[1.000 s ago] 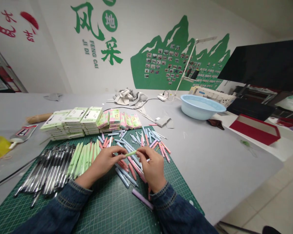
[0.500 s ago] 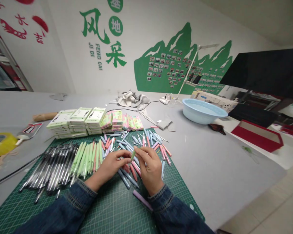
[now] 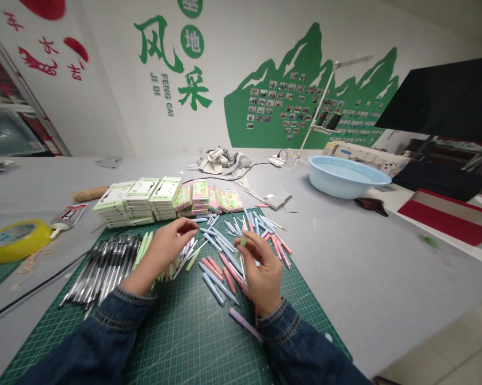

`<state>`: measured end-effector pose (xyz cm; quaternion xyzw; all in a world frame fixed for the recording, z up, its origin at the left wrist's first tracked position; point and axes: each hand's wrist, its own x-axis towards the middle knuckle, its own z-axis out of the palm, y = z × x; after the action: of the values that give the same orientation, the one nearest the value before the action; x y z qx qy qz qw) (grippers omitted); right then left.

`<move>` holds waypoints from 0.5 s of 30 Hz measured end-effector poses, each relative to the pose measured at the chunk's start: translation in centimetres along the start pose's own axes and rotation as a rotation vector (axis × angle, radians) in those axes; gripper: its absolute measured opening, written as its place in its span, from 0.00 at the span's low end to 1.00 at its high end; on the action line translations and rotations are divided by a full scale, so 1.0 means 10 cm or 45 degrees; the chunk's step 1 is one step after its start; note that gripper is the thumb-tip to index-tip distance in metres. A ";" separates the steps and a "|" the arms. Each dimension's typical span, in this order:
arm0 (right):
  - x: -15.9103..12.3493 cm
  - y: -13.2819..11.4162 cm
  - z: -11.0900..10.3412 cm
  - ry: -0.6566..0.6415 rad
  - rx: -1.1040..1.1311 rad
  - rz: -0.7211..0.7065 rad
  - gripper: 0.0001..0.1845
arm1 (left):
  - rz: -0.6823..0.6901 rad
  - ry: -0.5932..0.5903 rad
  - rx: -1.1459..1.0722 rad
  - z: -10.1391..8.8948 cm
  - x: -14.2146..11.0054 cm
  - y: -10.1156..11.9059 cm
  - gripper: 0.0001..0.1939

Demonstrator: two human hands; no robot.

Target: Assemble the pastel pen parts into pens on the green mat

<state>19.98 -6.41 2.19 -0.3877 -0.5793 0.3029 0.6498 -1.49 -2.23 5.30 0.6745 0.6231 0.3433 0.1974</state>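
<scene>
My right hand (image 3: 265,270) pinches a short light green pen part (image 3: 243,241) between thumb and fingers, above the loose pen parts. To the left, my left hand (image 3: 166,248) hovers over the pile with curved fingers apart and nothing visible in them. Under and beside it lie a green pen barrel (image 3: 193,260) and thin white refills. Blue pen parts (image 3: 214,289), pink ones (image 3: 228,279) and a purple one (image 3: 245,324) are scattered on the green cutting mat (image 3: 177,342). My left forearm partly covers a row of green pens (image 3: 144,247).
Black clear-barrelled pens (image 3: 105,272) lie in a bundle at left. Stacked white-green boxes (image 3: 142,195) and pink-green boxes (image 3: 201,195) line the mat's back edge. Yellow tape (image 3: 18,240), a glue tube (image 3: 69,216), a blue basin (image 3: 345,179) and grey cloth (image 3: 220,160) are around.
My left hand has come away from the green part and moved left and up over the pile. My right hand keeps the part and has shifted slightly right in view. The camera view has shifted.
</scene>
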 end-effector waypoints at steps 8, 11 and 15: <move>0.04 -0.03 -0.02 0.009 -0.026 0.042 0.22 | -0.025 -0.161 0.666 0.11 0.13 -0.26 0.07; 0.04 -0.01 -0.01 0.009 -0.038 0.049 0.21 | -0.045 -0.153 0.773 0.36 0.13 -0.21 0.07; 0.05 0.02 -0.01 -0.015 -0.074 0.057 0.20 | -0.074 -0.154 0.851 0.57 0.16 -0.17 0.08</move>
<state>20.20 -5.92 2.22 -0.4176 -0.5830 0.3027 0.6277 1.36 0.53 0.55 0.7031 0.7072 0.0736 0.0117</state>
